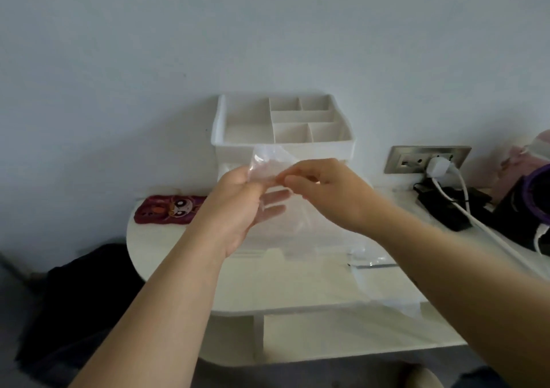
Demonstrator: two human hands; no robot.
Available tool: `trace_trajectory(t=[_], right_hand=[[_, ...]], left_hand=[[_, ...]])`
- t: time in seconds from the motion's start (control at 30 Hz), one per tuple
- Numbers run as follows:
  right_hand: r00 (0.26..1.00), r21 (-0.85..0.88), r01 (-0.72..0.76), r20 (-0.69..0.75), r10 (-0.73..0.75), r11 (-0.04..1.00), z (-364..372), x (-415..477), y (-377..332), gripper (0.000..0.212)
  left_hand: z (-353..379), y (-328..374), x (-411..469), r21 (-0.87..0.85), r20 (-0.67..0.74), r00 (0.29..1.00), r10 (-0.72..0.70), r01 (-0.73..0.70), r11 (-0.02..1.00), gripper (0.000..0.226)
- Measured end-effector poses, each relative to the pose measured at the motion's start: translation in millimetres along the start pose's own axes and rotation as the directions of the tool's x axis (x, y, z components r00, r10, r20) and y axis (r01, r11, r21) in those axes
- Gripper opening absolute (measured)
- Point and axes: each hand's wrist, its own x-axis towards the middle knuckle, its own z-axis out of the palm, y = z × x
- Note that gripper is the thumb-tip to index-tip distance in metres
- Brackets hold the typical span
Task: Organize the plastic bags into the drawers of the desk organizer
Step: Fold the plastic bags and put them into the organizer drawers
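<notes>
Two hands (238, 200) (324, 191), clear crinkled plastic bag (268, 164)

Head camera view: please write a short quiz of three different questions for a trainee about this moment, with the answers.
1. True or false: both hands hold the clear plastic bag in the air.
2. What lies on the table left of the left hand? A) scissors B) a red patterned case C) a cup
3. Fill in: the white desk organizer stands against the ____.

Key:
1. True; the right hand pinches it too.
2. B, the red patterned case.
3. wall.
</notes>
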Motion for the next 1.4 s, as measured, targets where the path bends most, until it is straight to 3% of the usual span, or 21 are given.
trace_trajectory(t=[0.1, 0.23, 0.37, 0.43, 0.5, 0.53, 0.6, 0.67, 0.77, 0.83, 0.93, 1.07, 1.27, 1.4], right_hand=[[0.993, -0.389, 0.043, 0.117, 0.003, 0.92, 7.0, 0.4, 13.6, 0.042], [0.966, -0.476, 0.028, 0.238, 0.098, 0.879, 12.0, 6.5, 21.0, 0.064], [0.932, -0.468, 0.072, 0.347, 0.108, 0.881, 15.0, 19.3, 20.4, 0.07], [0.927, -0.482, 0.099, 0.362, 0.095, 0.871, 17.3, 23.7, 19.2, 0.07], [0.929, -0.496, 0.117, 0.361, 0.083, 0.86, 18.3, 25.1, 17.8, 0.068], [0.931, -0.506, 0.131, 0.358, 0.07, 0.853, 17.6, 25.1, 17.3, 0.067], [0.94, -0.52, 0.157, 0.34, 0.035, 0.84, 13.5, 24.5, 16.3, 0.064], [0.945, -0.527, 0.162, 0.325, 0.022, 0.834, 7.1, 24.0, 15.4, 0.063], [0.911, -0.616, 0.168, 0.396, 0.119, 0.769, -0.7, 25.4, 16.1, 0.074], [0.873, -0.664, 0.154, 0.438, 0.214, 0.731, -4.3, 27.9, 18.2, 0.082], [0.851, -0.685, 0.115, 0.441, 0.284, 0.719, -9.5, 32.2, 20.7, 0.091], [0.87, -0.639, 0.112, 0.433, 0.235, 0.761, -17.5, 24.9, 17.6, 0.087], [0.96, -0.514, 0.215, 0.265, -0.084, 0.83, -37.9, 2.7, -1.2, 0.023], [0.877, -0.546, 0.157, 0.461, 0.138, 0.823, -18.7, -1.0, -3.0, 0.044]], left_hand=[[-3.1, -1.2, 2.5, 0.2, -0.083, 0.996, 0.022, -0.005, 0.98, 0.052], [-12.6, 2.7, -0.7, 0.454, -0.076, 0.995, 0.068, -0.026, 0.891, 0.048], [-19.1, 8.4, -5.9, 0.846, -0.094, 0.967, 0.238, -0.048, 0.531, 0.059], [-18.3, 10.8, -11.8, 0.93, -0.108, 0.898, 0.426, -0.06, 0.362, 0.06], [-14.8, 15.8, -14.8, 0.949, -0.034, 0.821, 0.57, -0.153, 0.277, 0.047], [-12.0, 17.7, -13.8, 0.943, 0.02, 0.822, 0.569, -0.205, 0.262, 0.041], [-6.3, 16.4, -10.2, 0.946, 0.124, 0.893, 0.433, -0.239, 0.221, 0.037], [-2.5, 9.5, -5.4, 0.968, 0.18, 0.962, 0.208, -0.211, 0.138, 0.038], [-0.3, 3.2, 1.5, 0.988, 0.144, 0.988, -0.047, -0.142, 0.053, 0.044], [0.9, 4.0, 5.1, 0.992, 0.117, 0.985, -0.128, -0.11, 0.065, 0.05], [1.9, 4.0, 11.7, 0.99, 0.115, 0.977, -0.179, -0.097, 0.104, 0.063], [0.2, -2.8, 19.5, 0.989, 0.116, 0.979, -0.168, -0.098, 0.111, 0.068], [0.5, -6.0, 27.0, 0.993, 0.104, 0.98, -0.172, -0.094, 0.065, 0.069], [3.2, -7.2, 26.9, 0.996, 0.069, 0.985, -0.159, -0.061, 0.058, 0.071]])
